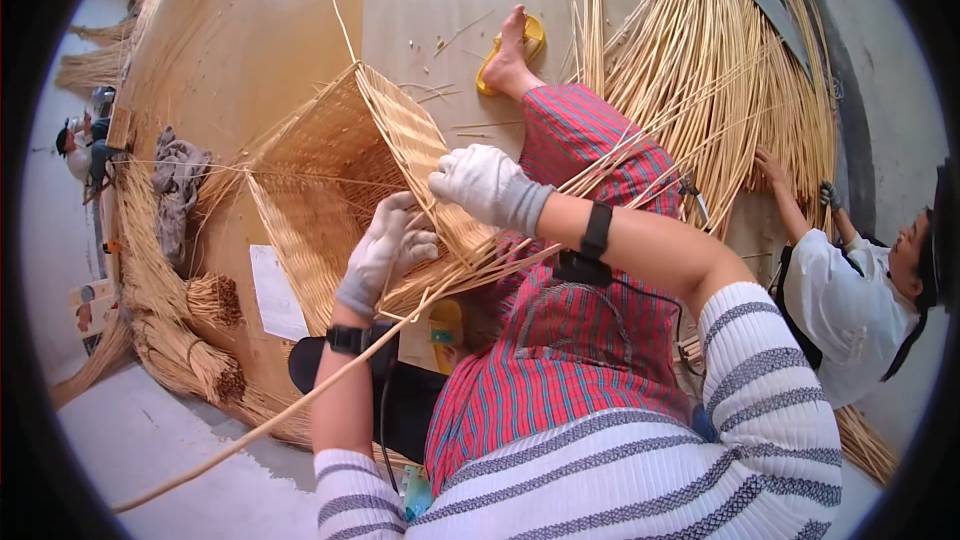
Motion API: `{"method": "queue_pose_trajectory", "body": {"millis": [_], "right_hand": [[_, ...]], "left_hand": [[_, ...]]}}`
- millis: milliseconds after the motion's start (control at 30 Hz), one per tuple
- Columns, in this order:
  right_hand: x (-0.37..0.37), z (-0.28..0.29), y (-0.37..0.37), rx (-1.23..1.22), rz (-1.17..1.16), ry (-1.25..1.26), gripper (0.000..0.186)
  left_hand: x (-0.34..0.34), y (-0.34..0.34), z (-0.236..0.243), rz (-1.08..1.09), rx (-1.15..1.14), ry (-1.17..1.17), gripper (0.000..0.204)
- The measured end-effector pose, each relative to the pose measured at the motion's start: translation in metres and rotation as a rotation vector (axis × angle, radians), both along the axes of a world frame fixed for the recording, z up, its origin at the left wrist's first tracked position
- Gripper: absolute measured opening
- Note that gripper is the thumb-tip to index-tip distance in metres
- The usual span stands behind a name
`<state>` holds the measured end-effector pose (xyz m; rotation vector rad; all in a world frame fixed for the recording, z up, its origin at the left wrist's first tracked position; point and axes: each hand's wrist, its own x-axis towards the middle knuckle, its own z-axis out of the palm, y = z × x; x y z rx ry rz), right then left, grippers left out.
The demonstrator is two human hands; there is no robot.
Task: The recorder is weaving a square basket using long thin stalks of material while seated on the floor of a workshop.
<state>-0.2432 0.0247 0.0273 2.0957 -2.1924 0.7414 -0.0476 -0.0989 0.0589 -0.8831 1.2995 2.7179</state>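
Note:
A wicker basket (310, 215), square-sided and tilted, lies against my lap with its opening toward me. My right hand (480, 183), in a white glove, is closed over the near right rim. Gloved too, my left hand (388, 245) is at the opening beside that rim, fingers bent and apart; its fingertips are close to the inner wall, and I cannot see contact clearly. Loose rods (510, 258) stick out from the basket's lower right corner. One long thick rod (270, 425) runs below my left wrist toward the lower left.
A big spread of pale rods (690, 60) lies at the upper right, where a co-worker's hand (770, 168) touches it. Rod bundles (190, 355), a grey cloth (180, 185) and a white sheet (277, 292) lie left. My foot rests on a yellow slipper (534, 37).

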Motion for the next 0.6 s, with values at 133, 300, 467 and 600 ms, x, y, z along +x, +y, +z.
{"method": "queue_pose_trajectory", "body": {"millis": [133, 300, 467, 600], "right_hand": [[-0.038, 0.007, -0.007, 0.13, 0.222, 0.125, 0.01], [-0.114, 0.015, -0.02, 0.368, 0.196, 0.053, 0.021], [-0.081, -0.008, -0.013, 0.055, 0.248, 0.082, 0.029], [-0.067, -0.016, 0.0, 0.193, 0.252, -0.002, 0.03]], "left_hand": [[0.047, 0.019, 0.003, 0.238, -0.264, -0.105, 0.052], [0.067, 0.016, 0.005, 0.002, -0.45, 0.004, 0.053], [0.061, -0.001, 0.008, -0.258, -0.338, 0.105, 0.055], [0.063, -0.013, 0.017, -0.325, -0.278, -0.025, 0.059]]}}
